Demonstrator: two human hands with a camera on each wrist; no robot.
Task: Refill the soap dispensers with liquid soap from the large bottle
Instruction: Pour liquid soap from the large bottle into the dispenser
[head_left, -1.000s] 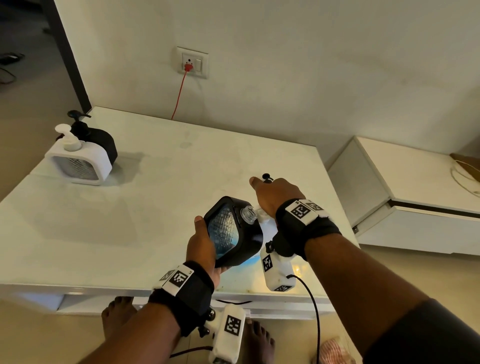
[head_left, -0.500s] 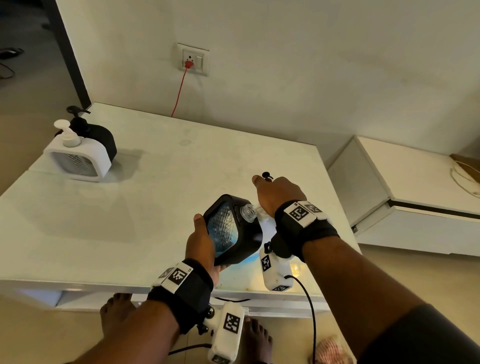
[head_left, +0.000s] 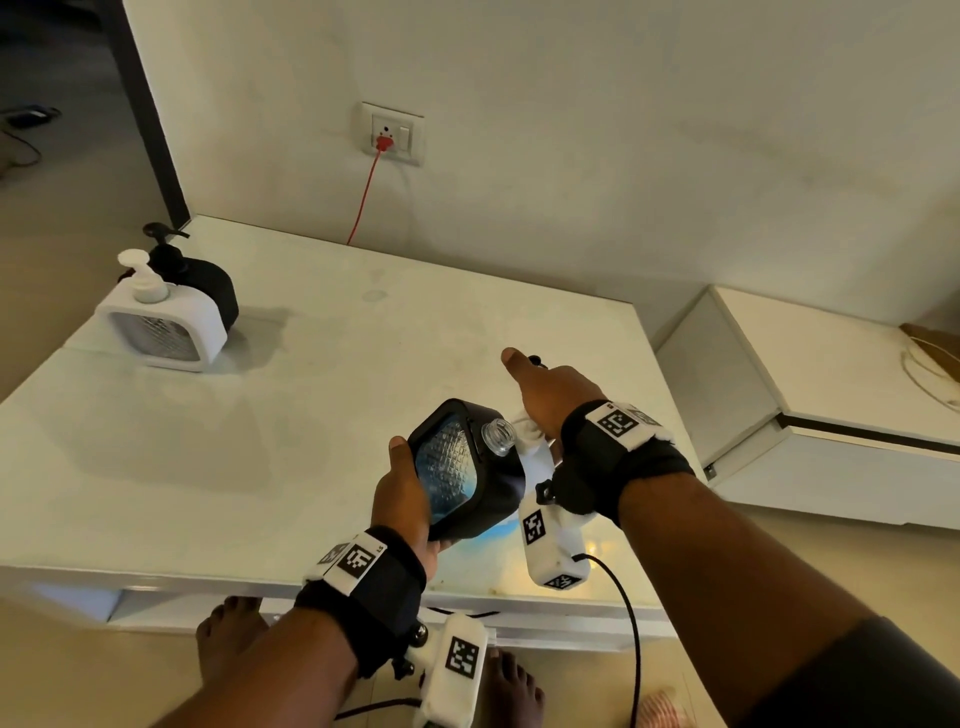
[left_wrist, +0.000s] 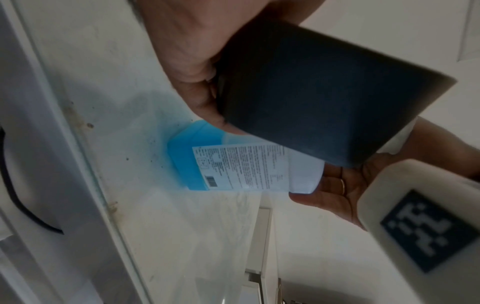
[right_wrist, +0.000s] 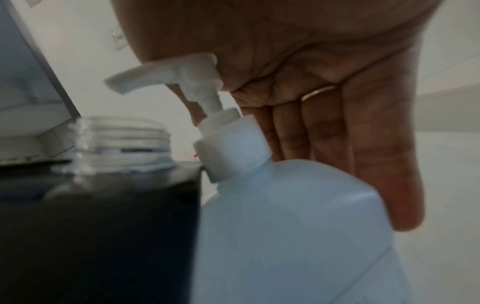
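My left hand (head_left: 402, 491) grips a black square soap dispenser (head_left: 460, 467) and holds it tilted above the table's front edge. Its clear threaded neck (head_left: 498, 437) is uncapped and sits just under the white pump spout (right_wrist: 145, 76) of the large bottle (right_wrist: 298, 226). The large bottle stands on the table, pale with blue liquid low down and a printed label (left_wrist: 241, 167). My right hand (head_left: 553, 392) rests palm-down on the pump head, with straight fingers (right_wrist: 374, 156) hanging beside the bottle. In the head view my right wrist hides most of the bottle.
A white square dispenser (head_left: 161, 332) and a black dispenser (head_left: 210, 283) stand together at the table's (head_left: 260, 441) far left. A small black part (head_left: 535, 359) lies just beyond my right hand. A white cabinet (head_left: 831, 410) stands to the right; a red cable (head_left: 366, 192) hangs from the wall socket.
Both hands, the dispenser and the large bottle keep their places; only my head view has shifted a little.
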